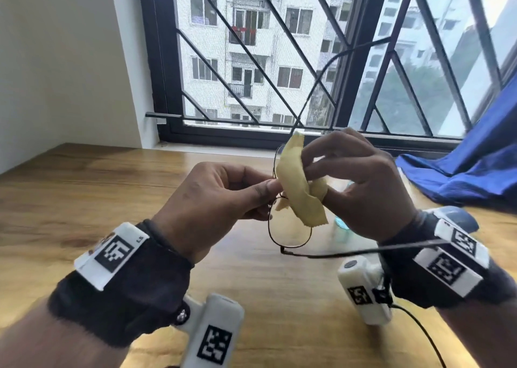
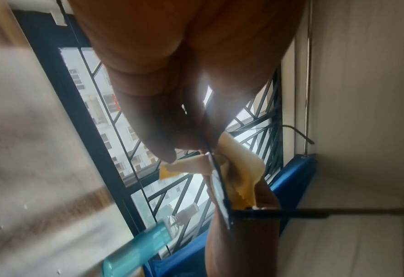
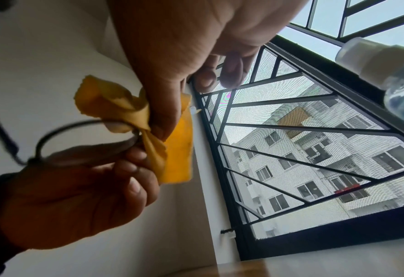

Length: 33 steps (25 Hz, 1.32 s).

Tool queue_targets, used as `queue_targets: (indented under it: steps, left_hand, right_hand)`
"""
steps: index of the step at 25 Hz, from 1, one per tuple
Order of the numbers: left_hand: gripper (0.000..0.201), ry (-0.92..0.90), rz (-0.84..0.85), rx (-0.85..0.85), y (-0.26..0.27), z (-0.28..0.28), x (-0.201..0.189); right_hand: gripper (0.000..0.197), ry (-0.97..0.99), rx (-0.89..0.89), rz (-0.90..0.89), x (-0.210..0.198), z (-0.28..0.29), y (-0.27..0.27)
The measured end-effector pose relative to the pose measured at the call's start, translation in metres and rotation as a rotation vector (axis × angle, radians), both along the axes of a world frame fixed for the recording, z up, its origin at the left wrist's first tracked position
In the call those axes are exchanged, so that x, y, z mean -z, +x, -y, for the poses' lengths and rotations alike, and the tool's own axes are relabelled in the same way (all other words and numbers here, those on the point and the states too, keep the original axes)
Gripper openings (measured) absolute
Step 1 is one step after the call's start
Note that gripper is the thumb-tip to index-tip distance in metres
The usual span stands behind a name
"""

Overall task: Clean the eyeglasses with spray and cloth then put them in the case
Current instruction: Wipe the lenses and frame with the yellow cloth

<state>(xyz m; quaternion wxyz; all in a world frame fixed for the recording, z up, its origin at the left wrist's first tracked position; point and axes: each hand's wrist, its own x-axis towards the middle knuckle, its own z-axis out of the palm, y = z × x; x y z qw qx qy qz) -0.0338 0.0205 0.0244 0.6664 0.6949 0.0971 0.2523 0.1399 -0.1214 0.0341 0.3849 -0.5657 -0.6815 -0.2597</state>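
We hold the glasses above the table with our left hand, which pinches the frame near the bridge so that both lenses stay free. Our right hand pinches the yellow cloth folded over the far lens, thumb on one side and fingers on the other, probably to wipe both faces at once. The spray bottle stands near on the table; we cannot see the case clearly.

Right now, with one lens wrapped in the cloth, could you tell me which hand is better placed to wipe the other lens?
The right hand: it already pinches the yellow cloth, just above the bare lens, while the left hand pinches the eyeglasses near the bridge, steadying them.
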Motion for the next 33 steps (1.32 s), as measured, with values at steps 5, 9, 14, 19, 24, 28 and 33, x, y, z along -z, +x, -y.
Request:
queue_targets:
  steps: [5,9,14,19,24,28,33]
  left_hand:
    - [0.044,-0.095,-0.005,0.081,0.0,0.004,-0.001]
    - [0.038,-0.08,-0.063,0.11,-0.005,-0.003,-0.007]
    - [0.032,-0.091,-0.085,0.115,-0.005,-0.01,-0.009]
    - [0.034,-0.076,-0.12,0.13,-0.004,-0.01,-0.008]
    - [0.035,-0.061,-0.135,0.114,-0.003,-0.011,-0.004]
    - [0.035,-0.061,-0.153,0.101,-0.001,-0.012,-0.001]
    - [0.034,-0.059,-0.171,0.129,0.0,-0.012,0.001]
  right_hand:
    - [0.01,0.013,-0.002,0.048,-0.005,0.004,-0.002]
    - [0.015,0.02,-0.019,0.058,-0.012,0.01,-0.001]
    - [0.006,0.074,0.022,0.211,-0.019,0.016,0.0]
    - [0.019,0.099,0.018,0.336,-0.018,0.017,0.003]
    - [0.012,0.051,0.031,0.348,-0.012,0.013,0.006]
    - [0.015,0.007,0.016,0.335,-0.013,0.016,0.014]
    - [0.019,-0.01,0.036,0.297,-0.014,0.017,0.026]
